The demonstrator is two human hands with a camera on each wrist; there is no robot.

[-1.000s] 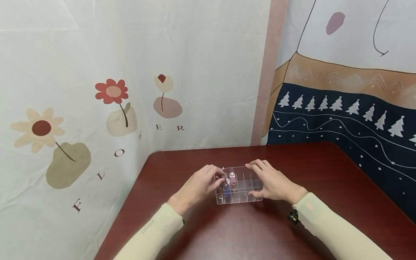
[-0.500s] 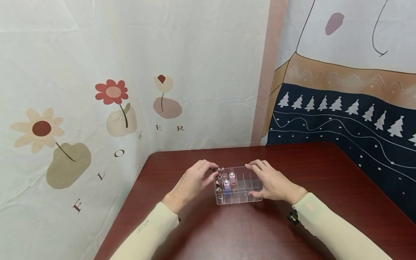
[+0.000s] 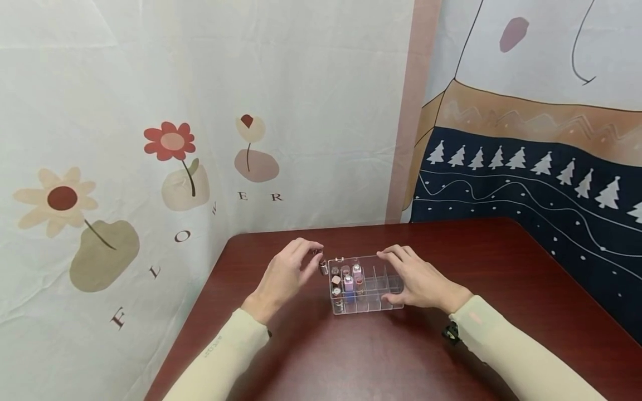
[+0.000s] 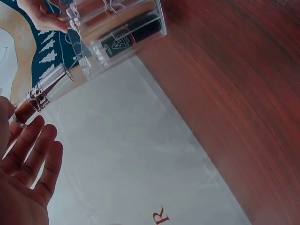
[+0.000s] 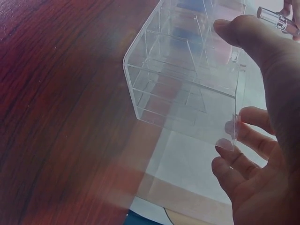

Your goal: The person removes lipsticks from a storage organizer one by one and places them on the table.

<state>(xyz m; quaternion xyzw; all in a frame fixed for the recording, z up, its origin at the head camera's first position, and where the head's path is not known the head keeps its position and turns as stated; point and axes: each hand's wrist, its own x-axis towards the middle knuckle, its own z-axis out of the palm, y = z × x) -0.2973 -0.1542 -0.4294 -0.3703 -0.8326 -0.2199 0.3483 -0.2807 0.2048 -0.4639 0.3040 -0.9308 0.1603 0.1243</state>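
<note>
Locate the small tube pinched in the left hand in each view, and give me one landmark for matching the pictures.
Head: the small tube is below centre, just left of the clear divided box.
Left wrist: the small tube is at the left, slanting up from the left hand.
Right wrist: the small tube is at top right, beyond the right hand's thumb.
Shared landmark: the clear divided box, visible in all three.

Both sleeves [image 3: 511, 340] are pale yellow-green — faint lettering [image 3: 213, 346] on the left, a black device [image 3: 451, 333] at the right cuff [image 3: 465, 316].
</note>
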